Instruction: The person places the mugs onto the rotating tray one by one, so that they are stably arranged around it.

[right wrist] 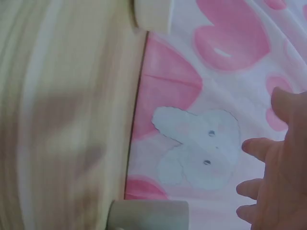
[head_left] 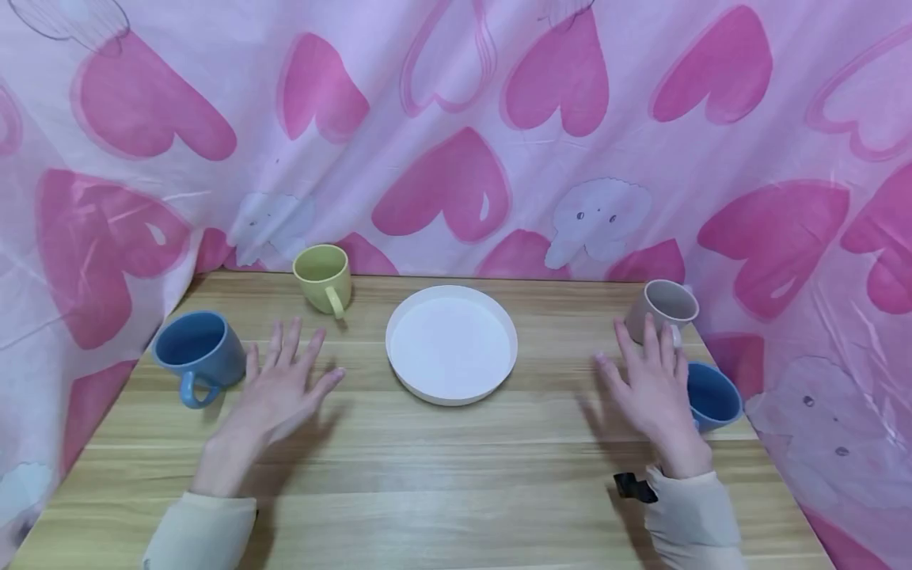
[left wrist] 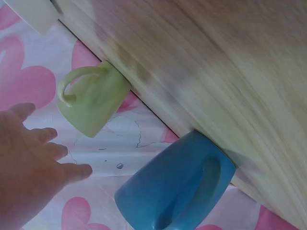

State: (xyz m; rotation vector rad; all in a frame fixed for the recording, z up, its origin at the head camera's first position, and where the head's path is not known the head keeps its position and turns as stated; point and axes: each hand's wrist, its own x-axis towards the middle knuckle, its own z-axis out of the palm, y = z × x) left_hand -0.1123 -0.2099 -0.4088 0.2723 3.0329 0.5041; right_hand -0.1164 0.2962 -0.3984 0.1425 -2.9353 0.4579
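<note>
My left hand hovers over the table with spread fingers, holding nothing. Just left of it stands a large blue mug, its handle toward me; a yellow-green mug is beyond the fingertips. My right hand, fingers also spread, is above the right side of the table. It partly covers a second blue mug and overlaps a grey mug behind it in the head view. Between the hands lies a round white shallow dish. In the right wrist view the grey mug shows at the bottom edge.
The wooden table ends at the back against a pink heart-patterned curtain, which also hangs along both sides. A small black strap piece sticks out by the right sleeve cuff.
</note>
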